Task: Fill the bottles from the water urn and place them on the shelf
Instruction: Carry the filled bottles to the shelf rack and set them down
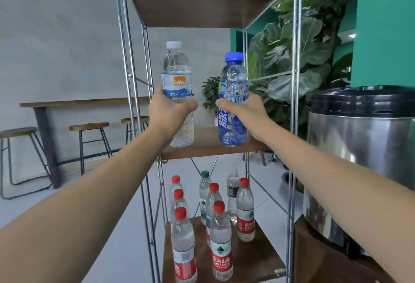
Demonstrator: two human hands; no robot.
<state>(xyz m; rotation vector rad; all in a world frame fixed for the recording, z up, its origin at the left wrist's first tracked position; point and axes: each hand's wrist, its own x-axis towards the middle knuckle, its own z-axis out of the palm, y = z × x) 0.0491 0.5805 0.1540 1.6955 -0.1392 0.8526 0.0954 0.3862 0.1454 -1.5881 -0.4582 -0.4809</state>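
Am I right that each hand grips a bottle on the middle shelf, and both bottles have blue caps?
Not quite. The head view shows only the bottle in the right hand has a blue cap; the bottle in the left hand has a white cap. Each hand does grip a bottle on the middle shelf.

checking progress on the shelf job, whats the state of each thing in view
white-capped bottle: capped, upright on middle shelf, gripped by left hand
blue bottle: capped, upright on the same shelf, gripped by right hand
lower-shelf bottles: capped, upright
water urn: lid on
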